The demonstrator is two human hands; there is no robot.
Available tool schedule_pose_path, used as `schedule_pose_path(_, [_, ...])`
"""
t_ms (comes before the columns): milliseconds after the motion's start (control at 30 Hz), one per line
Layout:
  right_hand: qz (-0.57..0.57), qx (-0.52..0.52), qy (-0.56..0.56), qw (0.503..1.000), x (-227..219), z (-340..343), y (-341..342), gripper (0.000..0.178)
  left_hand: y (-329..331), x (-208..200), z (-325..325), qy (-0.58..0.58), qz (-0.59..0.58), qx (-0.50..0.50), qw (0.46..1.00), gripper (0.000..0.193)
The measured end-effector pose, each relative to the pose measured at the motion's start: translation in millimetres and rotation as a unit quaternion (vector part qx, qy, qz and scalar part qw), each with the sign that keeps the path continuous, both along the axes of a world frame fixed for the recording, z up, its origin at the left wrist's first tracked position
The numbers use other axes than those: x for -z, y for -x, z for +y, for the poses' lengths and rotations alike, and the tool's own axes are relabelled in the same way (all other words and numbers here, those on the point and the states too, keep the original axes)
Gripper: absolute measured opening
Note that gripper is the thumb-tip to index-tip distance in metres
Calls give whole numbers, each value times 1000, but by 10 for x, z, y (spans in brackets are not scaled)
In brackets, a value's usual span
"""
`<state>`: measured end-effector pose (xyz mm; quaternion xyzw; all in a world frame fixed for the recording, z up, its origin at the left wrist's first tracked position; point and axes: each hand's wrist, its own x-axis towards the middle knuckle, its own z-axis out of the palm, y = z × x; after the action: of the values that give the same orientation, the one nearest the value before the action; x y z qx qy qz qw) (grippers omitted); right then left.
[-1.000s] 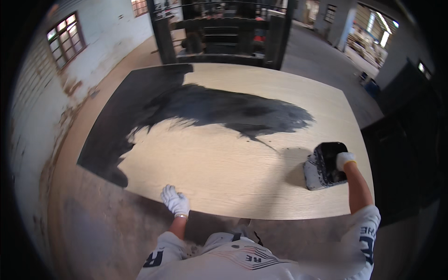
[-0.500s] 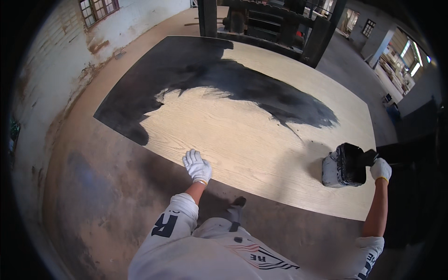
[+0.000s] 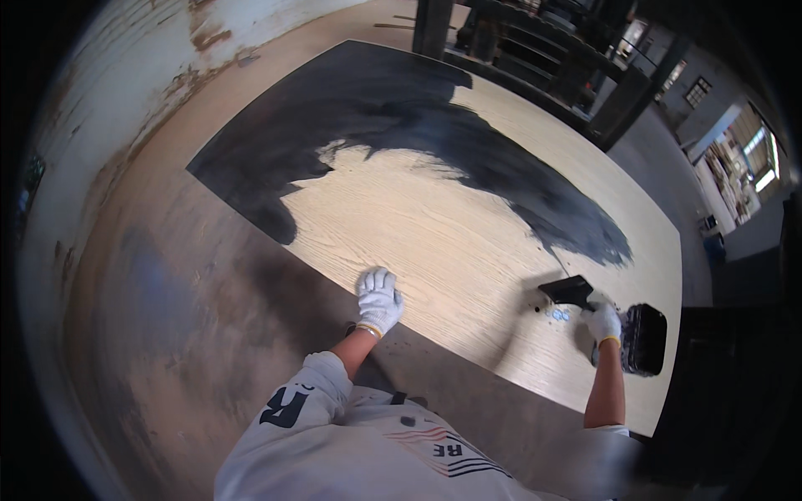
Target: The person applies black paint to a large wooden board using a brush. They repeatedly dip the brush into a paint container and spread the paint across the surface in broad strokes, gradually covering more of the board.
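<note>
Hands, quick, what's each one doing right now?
Left hand: open, at the near edge of the board.
Right hand: closed, holding a black brush-like tool.

Spotting bold dark lettering (image 3: 284, 407) across the white left sleeve (image 3: 322, 380)! Dropping to the shirt front (image 3: 359, 455), catching smaller dark letters (image 3: 448, 450) between red and black stripes (image 3: 418, 435). Under the black tool (image 3: 566, 290), glimpsing tiny bluish marks (image 3: 556, 316), too small to read, surface unclear.

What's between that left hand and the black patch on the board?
The head view shows just bare, pale board between the left hand and the black patch.
</note>
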<state>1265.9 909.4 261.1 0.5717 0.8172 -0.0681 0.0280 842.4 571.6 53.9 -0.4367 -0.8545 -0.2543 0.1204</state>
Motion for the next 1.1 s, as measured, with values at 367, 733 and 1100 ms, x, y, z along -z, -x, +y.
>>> schedule_pose_path(367, [-78, -220, 58, 971, 554, -275, 3012, 54, 980, -45, -518, -79, -31, 102, 991, 53])
schedule_pose_path(733, [-87, -340, 107, 930, 587, -983, 6816, 43, 1212, -206, -548, -98, -81, 144, 981, 52])
schedule_pose_path(1100, [-79, -133, 105, 982, 630, 50, 4692, 48, 1195, -233, -488, -45, -114, 153, 981, 51])
